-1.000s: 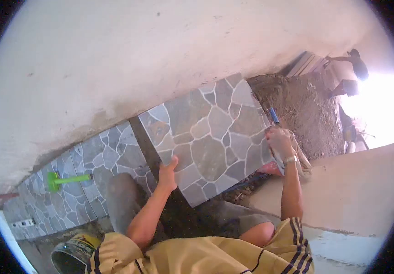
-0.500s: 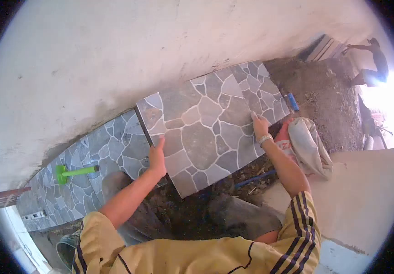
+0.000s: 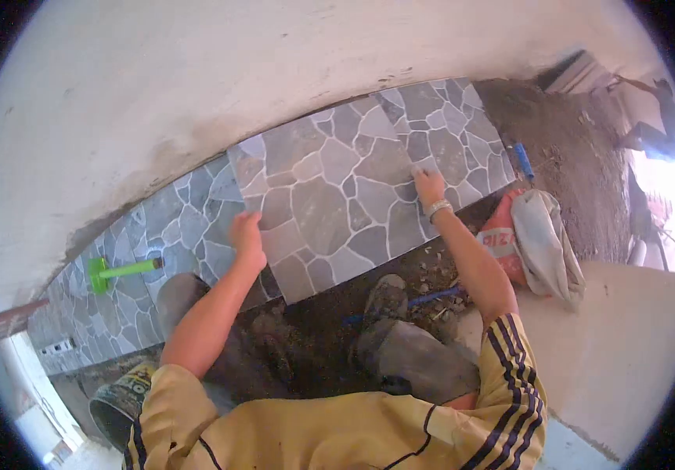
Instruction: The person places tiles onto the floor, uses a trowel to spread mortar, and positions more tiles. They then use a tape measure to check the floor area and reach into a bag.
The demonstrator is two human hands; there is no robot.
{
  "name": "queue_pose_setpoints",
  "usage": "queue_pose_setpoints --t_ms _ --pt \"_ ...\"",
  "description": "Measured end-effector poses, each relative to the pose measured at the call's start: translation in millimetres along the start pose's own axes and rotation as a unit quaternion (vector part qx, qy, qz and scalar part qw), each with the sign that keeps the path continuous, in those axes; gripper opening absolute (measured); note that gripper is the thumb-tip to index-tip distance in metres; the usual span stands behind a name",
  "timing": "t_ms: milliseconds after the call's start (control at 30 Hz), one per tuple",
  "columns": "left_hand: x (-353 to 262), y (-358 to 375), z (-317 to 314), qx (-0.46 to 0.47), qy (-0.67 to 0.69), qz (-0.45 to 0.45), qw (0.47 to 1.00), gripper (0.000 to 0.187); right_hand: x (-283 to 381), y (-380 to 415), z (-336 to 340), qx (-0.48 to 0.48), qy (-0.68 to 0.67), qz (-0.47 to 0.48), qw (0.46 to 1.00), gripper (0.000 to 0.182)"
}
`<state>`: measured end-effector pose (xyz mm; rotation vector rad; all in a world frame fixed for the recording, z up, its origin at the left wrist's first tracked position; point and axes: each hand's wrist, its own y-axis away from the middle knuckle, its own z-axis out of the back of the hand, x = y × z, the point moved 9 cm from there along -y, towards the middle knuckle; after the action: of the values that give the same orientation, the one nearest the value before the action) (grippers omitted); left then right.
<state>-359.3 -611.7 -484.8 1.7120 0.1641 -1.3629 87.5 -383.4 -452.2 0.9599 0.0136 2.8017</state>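
A large grey floor tile (image 3: pixel 323 213) with a flagstone pattern and pale joint lines lies between my hands, low over the ground. My left hand (image 3: pixel 247 241) has its fingers curled at the tile's left edge, beside the row of laid tiles (image 3: pixel 189 227). At the opposite edge, my right hand (image 3: pixel 430 188) is closed on the tile, its fingertips over the seam with another patterned tile (image 3: pixel 451 141). A watch or bracelet circles the right wrist. The tile's underside is hidden.
A green mallet (image 3: pixel 122 271) and a small level (image 3: pixel 59 346) lie on the left tiles. At lower left stands a bucket (image 3: pixel 122 399). A sack (image 3: pixel 545 243) and a blue tube-like object (image 3: pixel 524 160) are at right. Farther off, a person (image 3: pixel 658 117) is near stacked slabs (image 3: pixel 580 74).
The tile has come down and shifted left, closing the dark gap beside the left row. Both hands have moved with it, and more of the far-right tile shows.
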Motion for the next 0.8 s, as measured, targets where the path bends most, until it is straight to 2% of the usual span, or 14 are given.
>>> queue_pose_setpoints --t_ms 100,167,233,333,433,533,633,700,733,800 --pt "17.2 -26.2 -1.9 0.051 -0.024 -0.014 0.998 0.052 7.3 -3.1 -1.8 -0.018 -0.029 0.046 0.998 0.04" --pt "28.6 -32.8 -3.4 0.064 -0.031 -0.026 0.997 0.049 8.7 -6.3 -0.3 -0.016 -0.033 0.052 0.998 0.04" --pt "-8.4 3.6 -13.3 0.038 -0.019 -0.047 0.998 0.039 16.8 -11.0 0.7 0.004 -0.009 0.045 0.999 0.04" --pt "31.0 -43.6 -10.3 0.067 -0.046 -0.043 0.996 0.043 11.6 -14.9 -1.7 -0.009 0.001 0.019 1.0 0.04" --pt "15.5 -21.6 -6.5 0.0 -0.098 -0.041 0.994 0.05 3.6 -16.4 -10.1 0.02 -0.03 0.019 0.999 0.041" --pt "-15.1 13.0 -13.3 0.026 -0.087 -0.043 0.995 0.056 -7.3 -29.1 -15.3 -0.013 0.013 0.048 0.999 0.045" --pt "-5.0 8.4 -10.9 0.004 -0.074 -0.042 0.996 0.059 -5.8 -24.6 -13.0 -0.009 0.011 0.042 0.999 0.044" --pt "-16.9 9.6 -10.2 -0.014 -0.097 -0.075 0.992 0.032 -28.5 -44.7 -35.1 0.017 0.07 0.051 0.996 0.045" --pt "-19.3 10.0 -8.1 -0.024 -0.111 -0.084 0.99 0.02 -37.1 -54.2 -43.3 0.008 0.076 0.087 0.993 0.045" --pt "-7.1 -1.4 -12.4 0.033 -0.047 -0.076 0.995 0.015 -54.1 -71.1 -59.1 -0.002 0.102 0.154 0.983 0.045"
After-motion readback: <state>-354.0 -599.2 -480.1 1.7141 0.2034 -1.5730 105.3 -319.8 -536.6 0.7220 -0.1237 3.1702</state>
